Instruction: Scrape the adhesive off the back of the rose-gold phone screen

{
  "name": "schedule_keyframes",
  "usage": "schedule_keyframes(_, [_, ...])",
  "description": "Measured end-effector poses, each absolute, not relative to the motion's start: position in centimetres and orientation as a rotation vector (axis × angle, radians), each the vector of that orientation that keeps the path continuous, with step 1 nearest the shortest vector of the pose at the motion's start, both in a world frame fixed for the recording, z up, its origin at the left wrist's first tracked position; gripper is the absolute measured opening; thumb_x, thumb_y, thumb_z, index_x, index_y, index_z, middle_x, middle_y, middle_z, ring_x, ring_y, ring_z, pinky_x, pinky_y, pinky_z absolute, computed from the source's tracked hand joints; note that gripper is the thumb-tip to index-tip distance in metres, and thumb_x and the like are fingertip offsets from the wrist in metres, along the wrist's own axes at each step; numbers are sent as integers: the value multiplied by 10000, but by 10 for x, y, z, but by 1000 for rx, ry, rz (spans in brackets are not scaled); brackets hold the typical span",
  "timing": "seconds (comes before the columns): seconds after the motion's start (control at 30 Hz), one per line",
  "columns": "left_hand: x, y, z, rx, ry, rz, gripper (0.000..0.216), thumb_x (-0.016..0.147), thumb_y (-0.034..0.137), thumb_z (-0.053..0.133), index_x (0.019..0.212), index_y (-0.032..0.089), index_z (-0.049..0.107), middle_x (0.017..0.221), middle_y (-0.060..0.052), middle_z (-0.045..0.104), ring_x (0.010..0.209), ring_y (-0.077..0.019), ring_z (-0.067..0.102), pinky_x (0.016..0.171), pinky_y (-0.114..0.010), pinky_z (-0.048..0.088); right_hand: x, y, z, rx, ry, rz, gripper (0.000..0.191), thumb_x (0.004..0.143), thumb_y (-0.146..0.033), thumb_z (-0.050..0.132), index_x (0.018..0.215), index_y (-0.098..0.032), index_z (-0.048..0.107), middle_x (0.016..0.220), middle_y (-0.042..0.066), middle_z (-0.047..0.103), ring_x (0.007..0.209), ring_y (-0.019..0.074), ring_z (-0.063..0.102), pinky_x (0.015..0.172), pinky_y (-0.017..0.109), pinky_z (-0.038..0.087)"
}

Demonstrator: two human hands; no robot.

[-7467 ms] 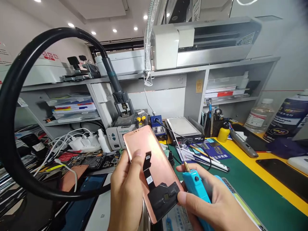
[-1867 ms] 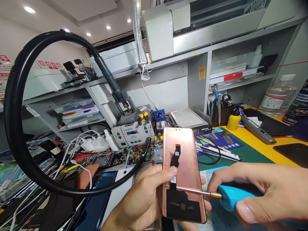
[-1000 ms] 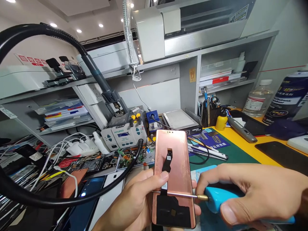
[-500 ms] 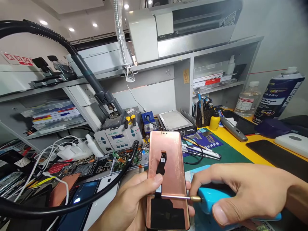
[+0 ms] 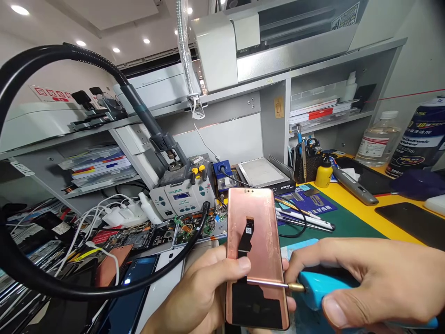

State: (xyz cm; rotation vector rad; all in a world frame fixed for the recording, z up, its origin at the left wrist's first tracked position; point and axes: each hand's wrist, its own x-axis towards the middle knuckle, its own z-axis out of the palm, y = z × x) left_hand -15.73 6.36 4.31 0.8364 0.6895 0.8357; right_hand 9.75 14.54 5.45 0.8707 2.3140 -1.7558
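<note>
My left hand (image 5: 198,297) grips a copper-backed phone screen panel (image 5: 259,232) upright by its left edge, thumb pressed on the back. A black flex cable (image 5: 246,236) runs down the panel to a black patch at its bottom. My right hand (image 5: 368,278) is closed round a blue-handled tool (image 5: 325,288). Its thin metal tip (image 5: 267,282) lies across the panel's lower part, close to my left thumb.
A thick black hose (image 5: 41,185) loops at left from a rework station (image 5: 182,197). Circuit boards (image 5: 189,227) and phone parts litter the left bench. Pens (image 5: 306,220), a yellow bottle (image 5: 323,174), a clear bottle (image 5: 378,144) and a spray can (image 5: 419,144) stand at right.
The panel has turned from tilted to upright in my left hand. The tool has swung from pointing up to lying level, tip across the panel. Over the last second the view shifted slightly.
</note>
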Motion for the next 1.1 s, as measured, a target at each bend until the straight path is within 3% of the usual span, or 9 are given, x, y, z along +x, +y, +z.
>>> schedule_keyframes(0.13, [-157, 65, 38, 867, 643, 858, 458, 875, 143, 503, 1298, 22, 631, 1124, -268, 742, 1019, -302, 754, 744, -313, 635, 95, 145, 54, 827, 2335, -1823, 631, 834, -712, 651, 1241, -233, 610, 721, -39, 556, 470, 60, 467, 408, 125, 376])
schedule_keyframes(0.3, [-157, 65, 40, 891, 683, 843, 488, 860, 135, 491, 1311, -5, 615, 1078, -291, 744, 886, -287, 777, 697, -312, 639, 96, 146, 55, 833, 2324, -1849, 595, 838, -672, 682, 1235, -232, 623, 758, -34, 575, 465, 38, 472, 409, 105, 388])
schedule_keyframes(0.63, [-160, 63, 45, 863, 692, 791, 399, 930, 132, 450, 1283, 64, 623, 1158, -251, 725, 1110, -334, 713, 794, -384, 636, 95, 144, 56, 830, 2333, -1873, 593, 841, -654, 685, 1214, -195, 651, 693, -47, 540, 431, 34, 452, 370, 94, 351])
schedule_keyframes(0.93, [-160, 65, 36, 839, 688, 808, 424, 967, 209, 457, 1328, 23, 581, 1173, -290, 708, 1101, -357, 713, 761, -417, 648, 93, 151, 51, 718, 2294, -1956, 567, 848, -644, 695, 1178, -185, 655, 709, -37, 558, 420, 25, 455, 352, 79, 359])
schedule_keyframes(1.1, [-158, 67, 29, 781, 681, 868, 382, 992, 295, 474, 1213, 41, 655, 1105, -277, 739, 1045, -384, 734, 700, -468, 656, 92, 153, 46, 675, 2266, -1998, 579, 824, -643, 725, 1172, -186, 653, 730, -34, 553, 404, 16, 439, 342, 86, 387])
